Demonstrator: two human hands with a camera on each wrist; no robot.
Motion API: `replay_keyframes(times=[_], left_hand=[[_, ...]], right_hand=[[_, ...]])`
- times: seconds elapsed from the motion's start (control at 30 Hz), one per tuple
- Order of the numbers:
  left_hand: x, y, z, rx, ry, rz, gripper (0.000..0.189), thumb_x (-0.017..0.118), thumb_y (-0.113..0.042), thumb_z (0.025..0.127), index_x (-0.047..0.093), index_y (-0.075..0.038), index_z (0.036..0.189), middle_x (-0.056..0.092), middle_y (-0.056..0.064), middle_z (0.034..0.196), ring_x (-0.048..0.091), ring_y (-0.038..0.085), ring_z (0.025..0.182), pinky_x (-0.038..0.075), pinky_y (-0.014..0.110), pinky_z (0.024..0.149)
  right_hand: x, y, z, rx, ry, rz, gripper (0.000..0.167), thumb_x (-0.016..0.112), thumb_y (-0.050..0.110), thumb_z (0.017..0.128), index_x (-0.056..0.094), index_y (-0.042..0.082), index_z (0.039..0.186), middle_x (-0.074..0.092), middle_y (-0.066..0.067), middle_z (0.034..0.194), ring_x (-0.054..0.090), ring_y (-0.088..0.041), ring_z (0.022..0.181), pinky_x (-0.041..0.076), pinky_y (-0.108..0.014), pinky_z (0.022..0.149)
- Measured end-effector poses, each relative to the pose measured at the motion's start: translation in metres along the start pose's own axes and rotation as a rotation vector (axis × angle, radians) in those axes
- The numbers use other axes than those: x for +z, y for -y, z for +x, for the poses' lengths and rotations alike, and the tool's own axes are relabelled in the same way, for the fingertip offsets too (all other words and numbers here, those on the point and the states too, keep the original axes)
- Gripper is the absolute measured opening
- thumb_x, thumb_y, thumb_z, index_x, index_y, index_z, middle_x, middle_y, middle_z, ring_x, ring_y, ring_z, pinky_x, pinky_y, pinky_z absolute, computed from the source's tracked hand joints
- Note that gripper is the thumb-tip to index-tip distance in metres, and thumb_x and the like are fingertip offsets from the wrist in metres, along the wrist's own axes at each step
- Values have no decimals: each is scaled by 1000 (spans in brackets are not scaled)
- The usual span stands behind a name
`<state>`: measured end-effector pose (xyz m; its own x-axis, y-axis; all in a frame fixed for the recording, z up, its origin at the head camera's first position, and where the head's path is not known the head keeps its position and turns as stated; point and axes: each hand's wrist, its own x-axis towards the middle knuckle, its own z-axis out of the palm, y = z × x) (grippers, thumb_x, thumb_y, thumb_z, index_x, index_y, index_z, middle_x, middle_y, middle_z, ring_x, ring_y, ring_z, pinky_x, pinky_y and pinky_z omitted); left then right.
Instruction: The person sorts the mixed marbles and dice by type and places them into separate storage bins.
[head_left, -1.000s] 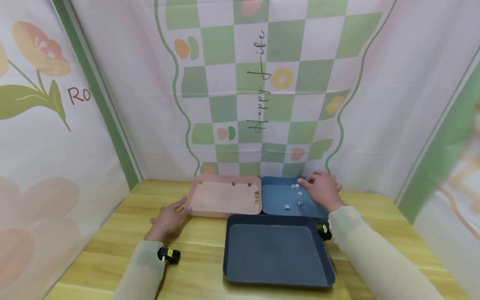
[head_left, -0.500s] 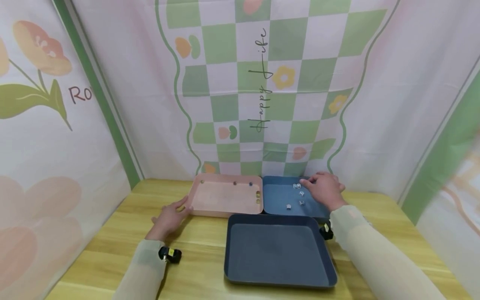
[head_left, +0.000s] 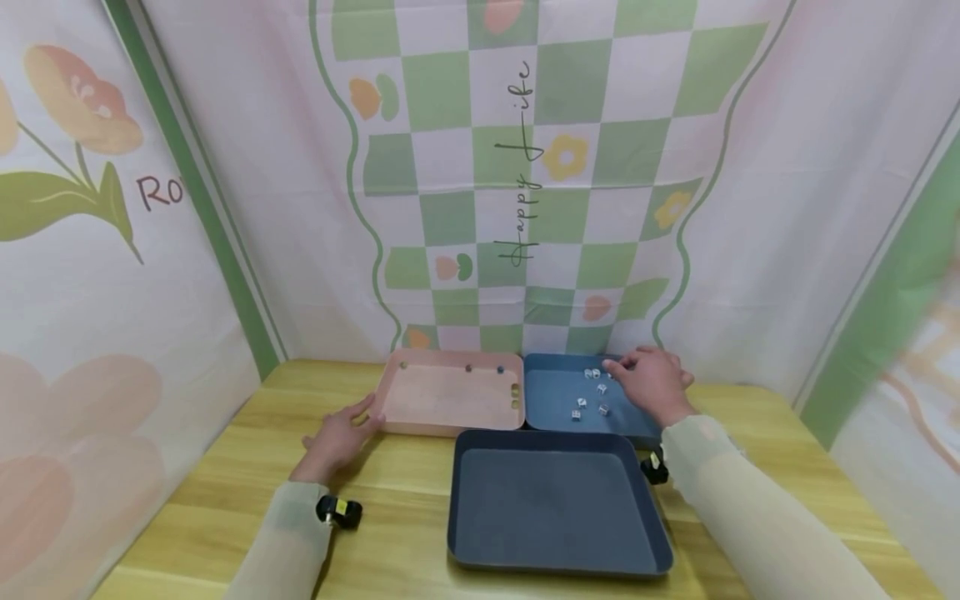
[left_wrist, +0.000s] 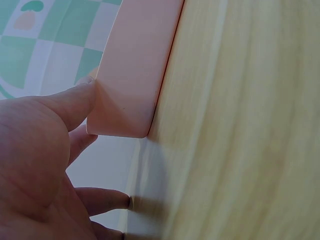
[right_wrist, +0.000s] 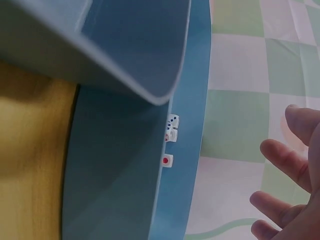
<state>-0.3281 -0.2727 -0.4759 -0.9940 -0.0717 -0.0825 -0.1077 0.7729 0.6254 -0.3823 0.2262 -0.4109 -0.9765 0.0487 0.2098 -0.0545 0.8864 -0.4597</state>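
My left hand (head_left: 339, 442) touches the near left corner of the pink tray (head_left: 442, 400). In the left wrist view, its thumb lies on the front wall's rim, with a finger by the side wall. My right hand (head_left: 654, 385) hovers over the right part of the blue tray (head_left: 551, 392), fingers loosely bent. The right wrist view shows those fingers spread, with nothing visible between them. Several white dice lie in the blue tray, among them a die (head_left: 576, 415) near the front wall and a die (right_wrist: 167, 160) with a red pip. One white speck shows beside the right fingertips.
A dark blue-grey tray (head_left: 558, 500) stands in front, close against the two back trays. Several small coloured pieces, including a blue one (head_left: 500, 369), lie in the pink tray; their kind is too small to tell. A printed curtain (head_left: 480, 208) hangs behind the wooden table (head_left: 225, 492).
Another white die now shows in the blue tray, near its front, and a white speck has appeared by the right fingertips. Both hands have hardly moved.
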Motion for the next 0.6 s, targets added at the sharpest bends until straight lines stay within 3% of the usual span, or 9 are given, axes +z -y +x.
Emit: replay_keyframes(times=[0.2, 0.43, 0.6], left_hand=[[2, -1, 1, 1, 4, 1, 64, 48, -59, 99, 36, -31, 155, 36, 20, 154, 8, 59, 140, -12, 85, 91], [4, 2, 2, 11, -3, 5, 64, 47, -59, 99, 35, -30, 155, 36, 19, 154, 9, 59, 140, -13, 84, 90], [4, 1, 2, 4, 4, 0, 65, 46, -61, 99, 34, -30, 156, 34, 19, 155, 6, 60, 140, -15, 83, 90]], right_hand=[[-1, -2, -5, 22, -6, 15, 60, 51, 60, 97, 71, 4, 106, 44, -27, 145, 29, -61, 126, 25, -71, 85], [0, -7, -12, 39, -45, 72, 65, 48, 68, 95, 71, 8, 108, 57, -22, 131, 34, -60, 120, 23, -70, 81], [-3, -7, -14, 37, -38, 100, 68, 45, 70, 94, 69, 10, 115, 53, -23, 136, 33, -58, 123, 22, -71, 81]])
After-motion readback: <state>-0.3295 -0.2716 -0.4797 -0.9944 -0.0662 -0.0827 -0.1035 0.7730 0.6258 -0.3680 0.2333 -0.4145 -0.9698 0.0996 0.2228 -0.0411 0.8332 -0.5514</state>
